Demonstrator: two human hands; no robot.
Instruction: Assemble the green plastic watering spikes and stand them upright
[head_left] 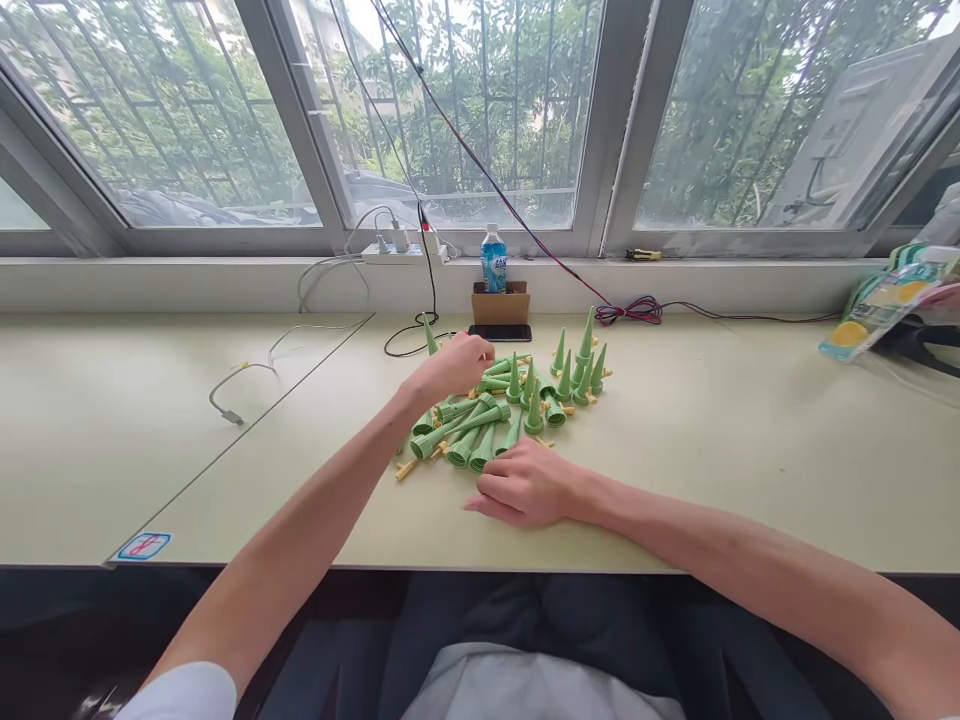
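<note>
A heap of green plastic cone spikes [480, 425] with small tan tips lies on the pale table [712, 470]; several more cones [581, 365] stand upright at its right. My left hand [454, 367] reaches over the heap's far side, fingers curled down onto the cones; one cone [429, 335] pokes up just behind it. My right hand [525, 485] rests on the table at the heap's near edge, fingers loosely curled and touching the lying cones.
A black phone [500, 332] lies before a small cardboard box [500, 302] holding a blue-labelled bottle [493, 258]. A power strip [401, 250] and cables run along the windowsill. A white cable [247, 375] lies at left; a green-yellow pouch [881, 305] sits far right.
</note>
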